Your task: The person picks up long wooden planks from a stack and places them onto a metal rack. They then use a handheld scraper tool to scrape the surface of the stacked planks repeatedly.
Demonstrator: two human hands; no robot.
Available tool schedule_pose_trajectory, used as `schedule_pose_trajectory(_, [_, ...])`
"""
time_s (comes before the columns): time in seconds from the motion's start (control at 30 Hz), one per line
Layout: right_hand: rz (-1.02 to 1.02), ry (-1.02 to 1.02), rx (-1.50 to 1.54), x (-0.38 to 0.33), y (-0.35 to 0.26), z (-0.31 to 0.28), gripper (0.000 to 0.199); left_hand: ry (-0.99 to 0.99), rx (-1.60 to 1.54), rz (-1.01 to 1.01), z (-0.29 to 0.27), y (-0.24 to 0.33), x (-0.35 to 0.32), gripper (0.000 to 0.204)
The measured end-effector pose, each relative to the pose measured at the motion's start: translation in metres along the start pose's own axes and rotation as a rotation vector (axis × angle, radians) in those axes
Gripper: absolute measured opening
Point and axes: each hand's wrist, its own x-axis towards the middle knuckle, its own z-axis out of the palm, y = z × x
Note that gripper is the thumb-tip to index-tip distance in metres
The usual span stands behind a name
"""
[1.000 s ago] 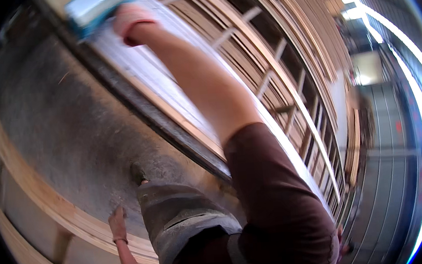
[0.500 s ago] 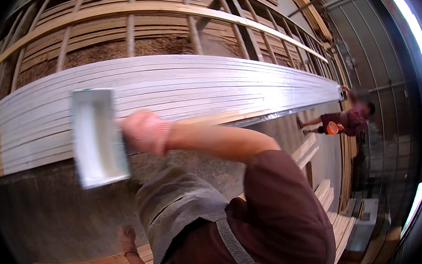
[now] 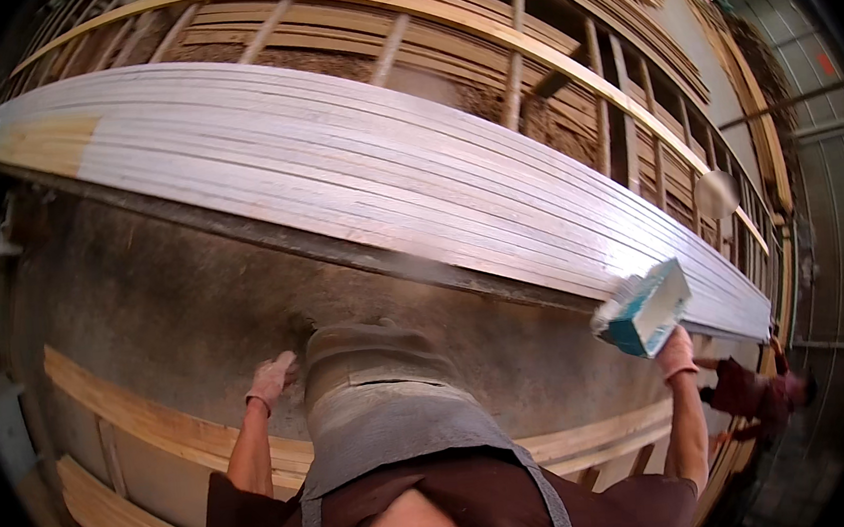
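My right hand [image 3: 677, 354], in a pinkish glove, is closed on a box-shaped tool [image 3: 652, 309] with a white hollow inside and teal outer sides. Pale, rough material shows along the tool's left side. It is held at the near edge of a long row of white-coated wooden boards [image 3: 354, 179], towards their right end. Whether the tool touches the boards I cannot tell. My left hand [image 3: 272, 379], gloved too, hangs away from the boards beside my grey apron, fingers loosely bent and nothing visible in them. A bare wood-coloured patch [image 3: 45, 144] shows at the boards' left end.
Beyond the boards runs a wooden rack [image 3: 514, 50] with stacked planks. More planks [image 3: 154, 412] lie behind me on the left. Another person [image 3: 759, 390] in dark red clothing stands at the far right end. A dark concrete floor [image 3: 170, 255] lies between.
My right hand has carried the tool from the boards' left part far to the right. The view has turned, and my left hand now appears higher in the picture.
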Motion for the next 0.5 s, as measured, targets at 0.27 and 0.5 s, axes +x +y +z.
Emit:
schedule_pose_trajectory(0.27, [0.203, 0.227, 0.948, 0.075, -0.011, -0.056, 0.032, 0.073, -0.178, -0.026, -0.052, -0.075, -0.016, 0.061])
schedule_pose_trajectory(0.5, [-0.228, 0.515, 0.414, 0.227, -0.204, -0.136, 0.022, 0.169, -0.301, -0.073, -0.126, -0.102, -0.021, 0.059])
